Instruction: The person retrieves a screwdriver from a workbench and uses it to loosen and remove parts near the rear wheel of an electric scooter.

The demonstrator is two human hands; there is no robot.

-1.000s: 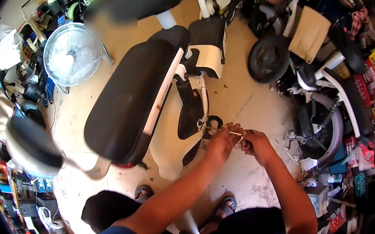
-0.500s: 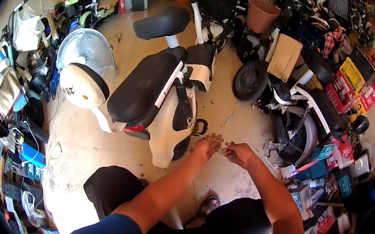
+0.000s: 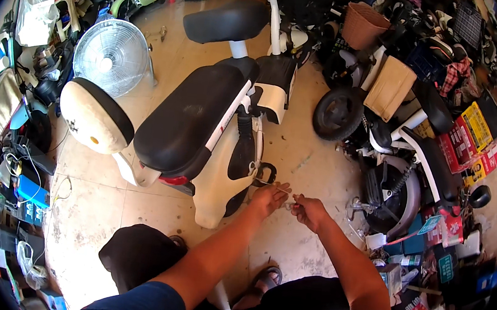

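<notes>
A white electric scooter with a long black seat [image 3: 189, 118] stands in front of me, its cream rear fender [image 3: 212, 202] turned toward my hands. From beside that fender a thin light-coloured strand [image 3: 267, 182] runs into my left hand [image 3: 269, 199]; whether it is a cable or a rod I cannot tell. My left fingers are closed around it, near a small black loop-shaped part [image 3: 268, 173] of the scooter. Just to the right, my right hand [image 3: 310, 213] is pinched, with a small reddish spot at its fingertips. What it holds is too small to make out.
A round floor fan [image 3: 112, 59] stands left of the scooter. Another scooter with its rear wheel [image 3: 389, 197] and a loose black tyre [image 3: 337, 115] are at the right. Boxes, including a red and yellow one [image 3: 465, 138], and piled parts line both sides.
My hands have drawn slightly apart; the strand that reached across toward my right hand now ends at my left fingers. The view has shifted a little.
</notes>
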